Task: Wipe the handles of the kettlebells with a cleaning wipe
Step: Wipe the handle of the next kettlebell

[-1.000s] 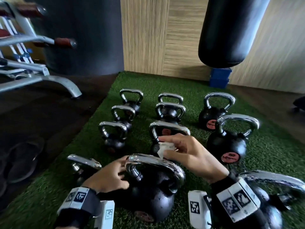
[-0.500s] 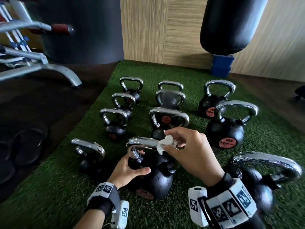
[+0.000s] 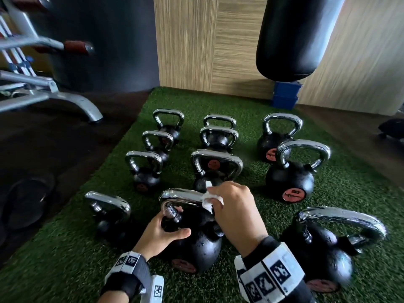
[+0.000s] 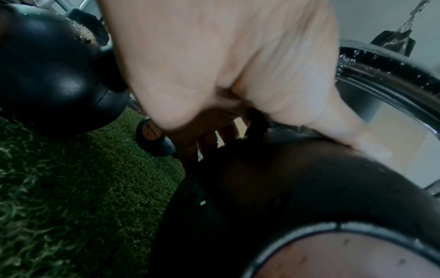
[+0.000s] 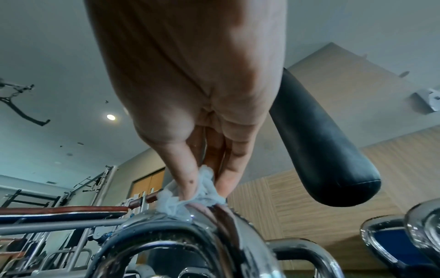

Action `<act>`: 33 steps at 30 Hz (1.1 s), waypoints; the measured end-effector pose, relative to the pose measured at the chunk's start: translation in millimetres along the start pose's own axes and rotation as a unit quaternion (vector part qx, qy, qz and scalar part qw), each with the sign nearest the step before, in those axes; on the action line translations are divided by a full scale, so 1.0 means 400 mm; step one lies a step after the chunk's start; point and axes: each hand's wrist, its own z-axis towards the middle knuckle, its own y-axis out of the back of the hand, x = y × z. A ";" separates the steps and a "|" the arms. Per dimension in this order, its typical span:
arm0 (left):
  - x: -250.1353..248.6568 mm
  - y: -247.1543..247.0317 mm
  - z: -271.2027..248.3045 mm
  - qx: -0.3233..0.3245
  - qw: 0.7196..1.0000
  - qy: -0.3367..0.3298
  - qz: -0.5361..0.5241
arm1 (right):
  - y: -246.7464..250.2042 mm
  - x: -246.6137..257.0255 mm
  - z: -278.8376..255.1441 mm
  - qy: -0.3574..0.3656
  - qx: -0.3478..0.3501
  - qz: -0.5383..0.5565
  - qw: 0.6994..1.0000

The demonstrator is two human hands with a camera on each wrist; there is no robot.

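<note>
Pinching a crumpled white wipe [image 3: 207, 199] betw. thumb and fingertips, the right hand [image 3: 235, 209] presses it onto the top of the chrome handle [image 3: 182, 196] of the front-centre kettlebell [image 3: 196, 248]; right grip is clamped on the wipe. In the right wrist view the wipe [image 5: 190, 195] sits bunched on the wet, droplet-covered handle [image 5: 190, 231], right hand [image 5: 190, 84] above it. Left hand [image 3: 159, 236] braces the same kettlebell at the handle's left base, fingers curled round the post, thumb lying across the black body; left grip clamped on the kettlebell. Left wrist view shows the left hand [image 4: 226, 65] against the kettlebell [image 4: 297, 188], blurred. Kettlebell stands upright on green turf [image 3: 65, 259], w/ other kettlebells [image 3: 290, 169] in rows around and behind it. Black punch bag [image 3: 290, 36] hangs at the back, over a blue box [image 3: 285, 95].
</note>
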 end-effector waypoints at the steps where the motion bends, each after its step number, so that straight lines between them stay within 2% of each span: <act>1: 0.003 0.001 0.001 0.002 1.000 -0.001 -0.001 | 0.007 -0.016 -0.007 -0.012 -0.006 0.004 1.000; 4: 0.005 0.000 0.001 0.009 1.000 -0.007 0.000 | 0.025 -0.050 -0.029 -0.030 -0.027 0.015 0.999; 10: -0.006 0.000 -0.006 0.011 1.000 0.005 0.017 | -0.012 -0.049 -0.053 -0.007 -0.106 0.062 0.992; 13: -0.016 0.002 -0.012 0.011 0.999 0.023 0.029 | -0.025 -0.091 -0.102 -0.040 -0.142 0.096 0.984; 18: -0.040 0.010 -0.013 0.008 0.997 0.044 0.060 | -0.072 -0.170 -0.164 -0.154 -0.164 0.206 0.952; 23: -0.068 0.015 -0.019 -0.004 0.990 0.086 0.107 | -0.110 -0.200 -0.175 -0.181 -0.180 0.236 0.938; 28: -0.136 0.017 -0.042 -0.021 0.967 0.131 0.216 | -0.168 -0.230 -0.198 -0.265 -0.119 0.267 0.919; 30: -0.170 0.021 -0.053 -0.003 0.954 0.138 0.267 | -0.168 -0.234 -0.196 -0.261 -0.091 0.247 0.929; 32: -0.211 0.039 -0.063 0.027 0.929 0.159 0.334 | -0.135 -0.243 -0.190 -0.260 -0.041 0.214 0.940; 33: -0.233 0.053 -0.068 0.022 0.914 0.166 0.369 | -0.110 -0.248 -0.187 -0.257 -0.009 0.196 0.946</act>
